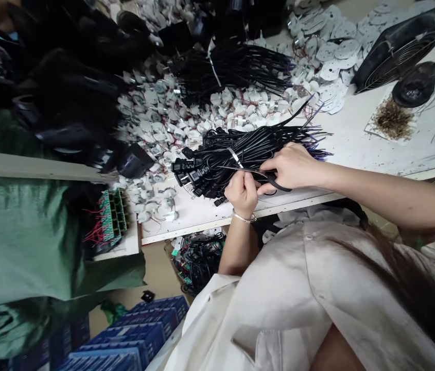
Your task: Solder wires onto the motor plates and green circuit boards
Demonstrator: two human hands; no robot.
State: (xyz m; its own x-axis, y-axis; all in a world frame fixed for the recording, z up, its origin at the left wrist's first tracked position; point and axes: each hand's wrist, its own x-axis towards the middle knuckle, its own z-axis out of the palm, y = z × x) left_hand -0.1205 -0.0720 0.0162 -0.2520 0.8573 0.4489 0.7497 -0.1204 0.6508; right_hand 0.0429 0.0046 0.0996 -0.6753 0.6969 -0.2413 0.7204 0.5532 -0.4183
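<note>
A bundle of black power cords (248,144) lies on the white bench, plugs to the left and purple-tipped wire ends to the right. A white tie (236,157) wraps around its middle. My right hand (294,166) grips a pair of scissors (263,174) by the black handles, with the blades pointing left across the bundle near the tie. My left hand (242,191), a bracelet at the wrist, is closed at the bundle's near side, just below the blades. What its fingers pinch is hidden.
Another tied cord bundle (236,69) lies farther back among heaped small white parts with red wires (155,103). White discs (336,51) and a black fan (402,46) stand back right. Green circuit boards (112,216) sit left; blue crates (132,330) stand below the bench.
</note>
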